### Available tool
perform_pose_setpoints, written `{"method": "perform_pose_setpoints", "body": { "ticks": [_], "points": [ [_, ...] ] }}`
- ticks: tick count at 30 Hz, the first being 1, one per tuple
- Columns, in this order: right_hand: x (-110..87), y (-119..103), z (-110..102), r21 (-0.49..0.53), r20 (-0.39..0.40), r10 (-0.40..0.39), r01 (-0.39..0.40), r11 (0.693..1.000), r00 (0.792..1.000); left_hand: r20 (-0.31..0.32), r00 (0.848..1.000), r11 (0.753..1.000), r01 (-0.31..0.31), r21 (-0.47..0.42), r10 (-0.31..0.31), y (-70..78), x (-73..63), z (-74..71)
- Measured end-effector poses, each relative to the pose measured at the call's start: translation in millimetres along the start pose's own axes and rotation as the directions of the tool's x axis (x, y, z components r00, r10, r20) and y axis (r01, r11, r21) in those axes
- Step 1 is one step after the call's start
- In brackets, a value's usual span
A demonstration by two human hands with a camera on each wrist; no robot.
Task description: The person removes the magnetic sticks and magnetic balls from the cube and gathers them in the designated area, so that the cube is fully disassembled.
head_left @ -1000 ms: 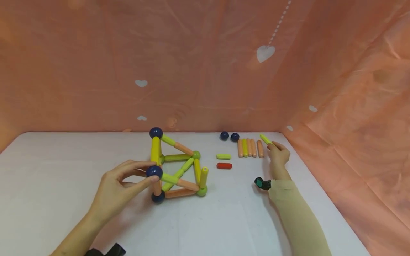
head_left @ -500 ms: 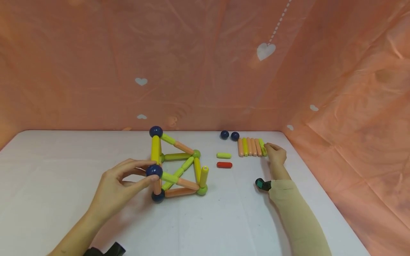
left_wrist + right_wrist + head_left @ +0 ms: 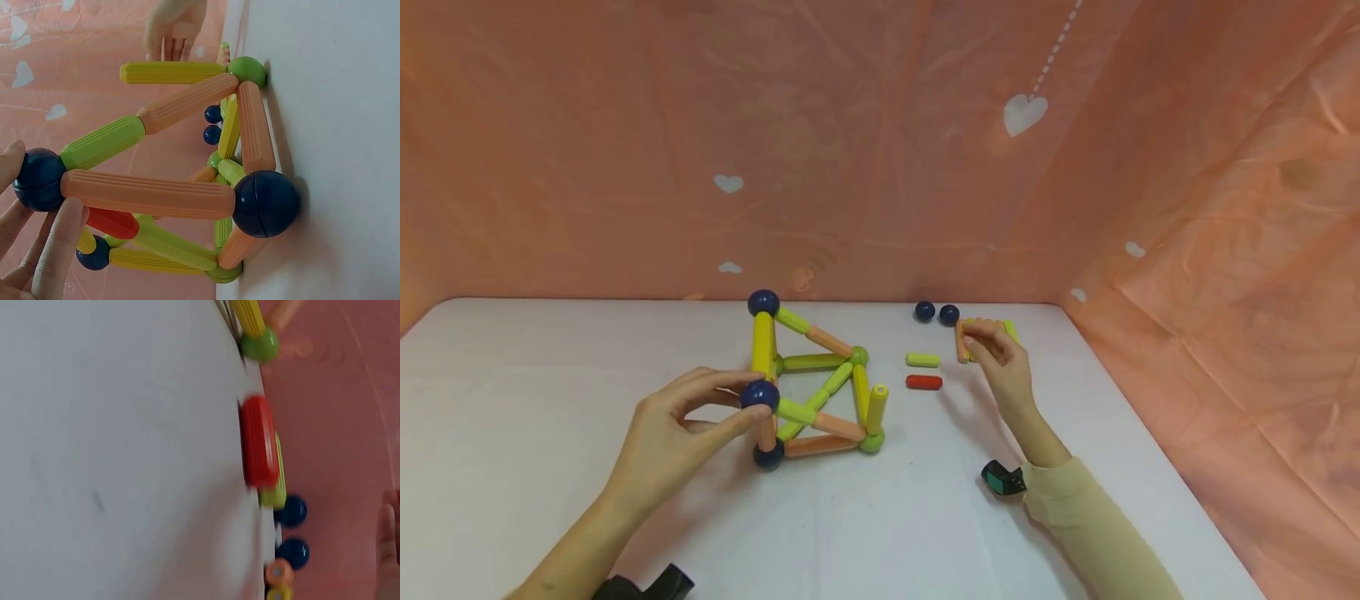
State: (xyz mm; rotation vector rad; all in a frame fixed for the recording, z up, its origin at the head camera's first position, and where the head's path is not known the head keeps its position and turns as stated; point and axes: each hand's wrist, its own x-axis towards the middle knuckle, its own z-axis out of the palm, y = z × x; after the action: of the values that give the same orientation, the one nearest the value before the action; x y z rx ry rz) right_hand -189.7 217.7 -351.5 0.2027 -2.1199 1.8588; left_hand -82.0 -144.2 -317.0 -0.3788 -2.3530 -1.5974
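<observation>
My left hand (image 3: 662, 433) pinches a navy ball (image 3: 761, 396) at the near upper corner of a frame of magnetic sticks and balls. In the left wrist view, a peach stick (image 3: 150, 194) joins that ball to a lower navy ball (image 3: 267, 204) on the table. Behind it shows a short red stick (image 3: 112, 223). At the frame's right, a yellow stick (image 3: 877, 408) stands up from a green ball (image 3: 872, 441), its top end free. My right hand (image 3: 1009, 371), with nothing visible in its bent, loose fingers, hovers at a row of sticks (image 3: 961, 343) and partly hides them.
Two loose navy balls (image 3: 925, 312) lie at the table's back edge, left of the row. A short light green stick (image 3: 922, 360) and a short red stick (image 3: 924, 382) lie between frame and row. An orange-pink cloth (image 3: 880, 167) hangs behind the white table (image 3: 880, 533).
My right hand set a light green stick at the right end of the row, let it go, and moved left over the row. The left hand stays on the navy ball.
</observation>
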Motion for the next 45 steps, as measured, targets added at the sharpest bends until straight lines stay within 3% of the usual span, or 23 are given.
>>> {"method": "perform_pose_setpoints", "body": {
  "ticks": [4, 9, 19, 24, 31, 35, 39, 45],
  "points": [
    [-9.4, -3, 14, 0.036, 0.16, -0.022, 0.016, 0.999, 0.987, 0.002, 1.0, 1.0, 0.003, -0.003, -0.003, -0.3, 0.2, -0.4],
    [-17.7, -3, 23, 0.015, 0.274, -0.026, 0.023, 1.0, 0.961, 0.007, 1.0, 1.0, 0.014, 0.002, -0.014, -0.2, 0.6, -0.3],
    [-32.2, -4, 37, 0.112, 0.476, -0.148, 0.107, 0.988, 0.867, 0.014, 0.999, 0.999, 0.037, 0.025, -0.038, -0.1, 0.1, -1.3],
    [-37.2, -2, 40, 0.079, 0.569, -0.114, 0.084, 0.993, 0.815, 0.018, 0.999, 0.999, 0.043, 0.024, -0.043, 0.1, 0.1, -1.3],
    [-42.1, -2, 46, -0.041, 0.661, -0.008, 0.047, 0.998, 0.751, 0.017, 0.999, 0.999, 0.031, -0.01, -0.031, 0.6, -0.4, -0.8],
    [-44.5, -2, 52, -0.092, 0.696, 0.017, 0.066, 0.994, 0.718, 0.009, 1.0, 1.0, 0.019, -0.016, -0.019, 0.4, -0.6, -0.5],
    [-44.6, -1, 57, -0.108, 0.71, -0.011, 0.125, 0.986, 0.704, -0.002, 1.0, 1.0, 0.006, -0.029, -0.006, -0.2, -0.8, 0.3],
    [-46.1, -2, 59, -0.134, 0.706, -0.044, 0.194, 0.972, 0.707, -0.008, 1.0, 0.999, -0.005, -0.039, 0.005, -0.5, -1.4, 1.8]
  ]
}}
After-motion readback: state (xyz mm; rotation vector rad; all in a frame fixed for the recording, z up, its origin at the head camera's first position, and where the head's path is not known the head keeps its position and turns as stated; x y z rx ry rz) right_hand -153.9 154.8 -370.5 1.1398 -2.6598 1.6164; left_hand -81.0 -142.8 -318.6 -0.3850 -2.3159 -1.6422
